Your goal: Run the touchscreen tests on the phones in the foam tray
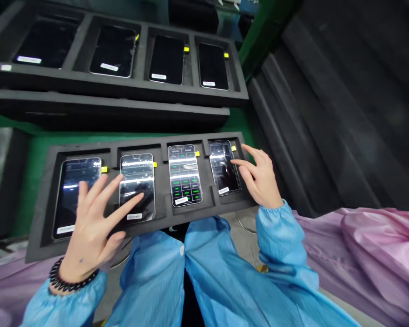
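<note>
A dark foam tray (150, 181) lies across the front, with several smartphones in its pockets. My left hand (95, 227), fingers spread, is over the left part; its index finger reaches over the screen of the second phone (136, 168). Partly behind that hand is the leftmost phone (71, 186), its screen dark. The third phone (186, 177) shows a grid with green text. At the right end, my right hand (261, 175) points its index finger at the edge of the rightmost phone (223, 168), whose screen has a dotted border. Neither hand grips anything. Yellow tabs stick out beside the phones.
Behind, another foam tray (139, 81) holds more dark phones with white labels. Black stacked foam trays (344, 113) rise on the right. A green work surface (41, 181) shows between trays. Pink clothing of other people (378, 245) is close on both sides.
</note>
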The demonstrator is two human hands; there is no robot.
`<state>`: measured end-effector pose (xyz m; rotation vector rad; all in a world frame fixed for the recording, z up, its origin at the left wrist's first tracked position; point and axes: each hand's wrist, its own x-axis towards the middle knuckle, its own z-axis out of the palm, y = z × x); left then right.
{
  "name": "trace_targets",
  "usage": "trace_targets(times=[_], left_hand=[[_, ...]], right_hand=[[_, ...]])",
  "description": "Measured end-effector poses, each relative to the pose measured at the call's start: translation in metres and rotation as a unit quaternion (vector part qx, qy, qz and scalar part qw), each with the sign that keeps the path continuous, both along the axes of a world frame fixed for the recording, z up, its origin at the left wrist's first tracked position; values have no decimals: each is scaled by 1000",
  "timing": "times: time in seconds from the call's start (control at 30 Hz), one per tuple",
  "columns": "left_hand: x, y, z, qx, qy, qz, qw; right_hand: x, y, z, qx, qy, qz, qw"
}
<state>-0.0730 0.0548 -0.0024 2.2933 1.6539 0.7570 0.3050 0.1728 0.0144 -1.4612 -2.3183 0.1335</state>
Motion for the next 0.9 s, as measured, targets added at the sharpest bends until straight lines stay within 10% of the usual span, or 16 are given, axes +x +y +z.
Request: trace_targets(times=[0.33, 0.9], left_hand=[[0, 29, -6, 44, 28, 87, 995], [17, 88, 1, -43, 109, 37, 992]], right_hand=[[-37, 53, 0, -22, -93, 81, 992], [-38, 64, -3, -29, -110, 111, 987]])
